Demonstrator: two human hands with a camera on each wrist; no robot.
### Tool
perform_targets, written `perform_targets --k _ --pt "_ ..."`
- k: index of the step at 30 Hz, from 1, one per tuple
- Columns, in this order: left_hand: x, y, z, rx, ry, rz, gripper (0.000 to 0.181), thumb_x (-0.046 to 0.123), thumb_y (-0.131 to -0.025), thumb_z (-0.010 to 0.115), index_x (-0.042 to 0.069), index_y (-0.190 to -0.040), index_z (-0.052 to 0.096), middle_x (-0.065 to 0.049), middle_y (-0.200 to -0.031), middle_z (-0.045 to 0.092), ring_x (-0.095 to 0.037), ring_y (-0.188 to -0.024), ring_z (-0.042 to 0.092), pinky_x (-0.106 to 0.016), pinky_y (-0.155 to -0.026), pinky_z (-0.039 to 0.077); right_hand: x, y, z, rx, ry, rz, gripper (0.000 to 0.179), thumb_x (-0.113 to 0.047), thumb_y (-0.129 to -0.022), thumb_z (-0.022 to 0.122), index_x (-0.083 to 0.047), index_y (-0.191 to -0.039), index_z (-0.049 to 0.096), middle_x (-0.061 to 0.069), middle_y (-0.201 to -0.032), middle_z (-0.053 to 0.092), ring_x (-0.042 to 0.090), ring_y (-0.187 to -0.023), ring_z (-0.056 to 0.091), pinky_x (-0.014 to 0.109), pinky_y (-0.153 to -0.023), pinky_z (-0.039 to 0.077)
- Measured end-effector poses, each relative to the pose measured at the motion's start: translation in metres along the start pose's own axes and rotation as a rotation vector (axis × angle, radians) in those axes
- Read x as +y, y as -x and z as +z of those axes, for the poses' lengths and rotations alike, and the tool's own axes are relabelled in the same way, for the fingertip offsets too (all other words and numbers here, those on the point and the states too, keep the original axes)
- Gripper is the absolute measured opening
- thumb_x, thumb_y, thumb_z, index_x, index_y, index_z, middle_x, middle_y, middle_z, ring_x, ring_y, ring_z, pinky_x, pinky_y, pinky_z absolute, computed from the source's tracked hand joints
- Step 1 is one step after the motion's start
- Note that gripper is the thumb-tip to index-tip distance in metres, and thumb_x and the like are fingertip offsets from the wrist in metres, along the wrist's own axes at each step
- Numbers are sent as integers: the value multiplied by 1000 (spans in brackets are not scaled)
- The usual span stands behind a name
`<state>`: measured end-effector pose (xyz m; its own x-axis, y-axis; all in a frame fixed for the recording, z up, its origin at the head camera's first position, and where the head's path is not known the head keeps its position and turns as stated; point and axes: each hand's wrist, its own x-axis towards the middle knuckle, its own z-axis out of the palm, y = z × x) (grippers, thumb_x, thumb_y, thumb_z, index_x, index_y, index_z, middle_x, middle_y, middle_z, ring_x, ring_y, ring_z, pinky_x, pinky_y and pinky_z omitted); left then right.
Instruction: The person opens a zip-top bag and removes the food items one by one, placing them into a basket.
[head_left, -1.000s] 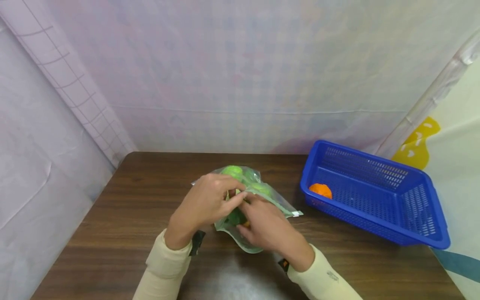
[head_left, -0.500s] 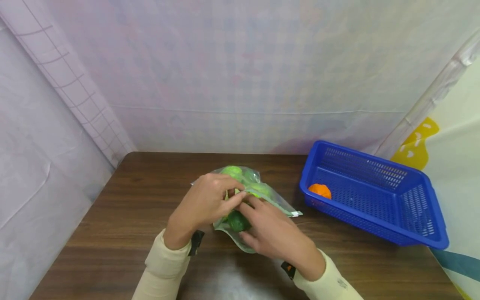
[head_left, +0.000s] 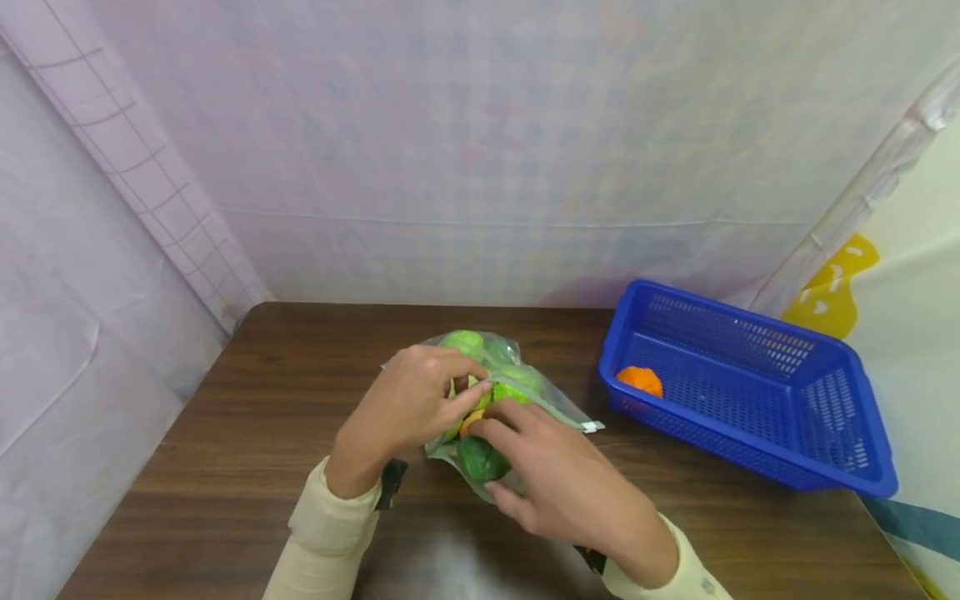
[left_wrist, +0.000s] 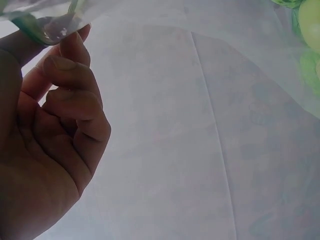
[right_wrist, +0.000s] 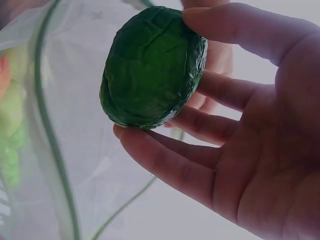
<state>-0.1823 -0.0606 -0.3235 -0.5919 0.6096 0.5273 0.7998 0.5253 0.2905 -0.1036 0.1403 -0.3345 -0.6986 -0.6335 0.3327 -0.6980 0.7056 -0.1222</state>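
My left hand (head_left: 408,400) pinches the rim of a clear zip bag (head_left: 561,402) with green edges and a white slider. In the left wrist view, the fingertips (left_wrist: 62,62) are curled at the bag's edge. My right hand (head_left: 577,479) holds a dark green, shiny, wrinkled roundish thing (head_left: 482,460) between thumb and fingers at the bag's mouth. Up close in the right wrist view, the dark green thing (right_wrist: 150,70) looks oval and leafy-textured; its kind is unclear. Light green round things (head_left: 463,342) lie inside the bag, with an orange-yellow piece (head_left: 472,419) partly hidden among them.
A blue perforated basket (head_left: 738,437) stands at the right of the brown wooden table (head_left: 247,467). One orange lumpy round thing (head_left: 640,381) lies in its near left corner. A pale cloth wall (head_left: 450,167) rises behind the table's far edge.
My right hand has drawn back down and to the right, bringing the dark green thing nearer and more into sight at the bag's mouth. My left hand has stayed in place.
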Motion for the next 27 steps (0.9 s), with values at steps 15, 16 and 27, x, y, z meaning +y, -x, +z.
perform_targets --k 15,16,27 --pt "-1 1 1 -3 -18 13 9 21 -94 71 16 -90 77 9 -70 65 0 -57 49 -17 -53 42 -5 19 -47 180 -72 -44 62 -27 -80 82 -20 -136 58 -1 -136 56 14 -114 62 35 -86 57" --pt "-1 1 1 -2 -20 14 8 21 -93 71 16 -90 77 9 -70 65 0 -58 50 -17 -54 42 -4 18 -49 200 -76 -47 62 -26 -80 82 -18 -137 58 0 -136 56 16 -114 62 36 -86 57" --pt "0 0 0 0 -7 8 8 20 -92 71 15 -88 76 9 -70 64 -1 -59 51 -17 -55 43 17 4 -77 289 -52 -8 58 -27 -82 82 -15 -134 60 1 -133 58 14 -109 62 31 -78 57"
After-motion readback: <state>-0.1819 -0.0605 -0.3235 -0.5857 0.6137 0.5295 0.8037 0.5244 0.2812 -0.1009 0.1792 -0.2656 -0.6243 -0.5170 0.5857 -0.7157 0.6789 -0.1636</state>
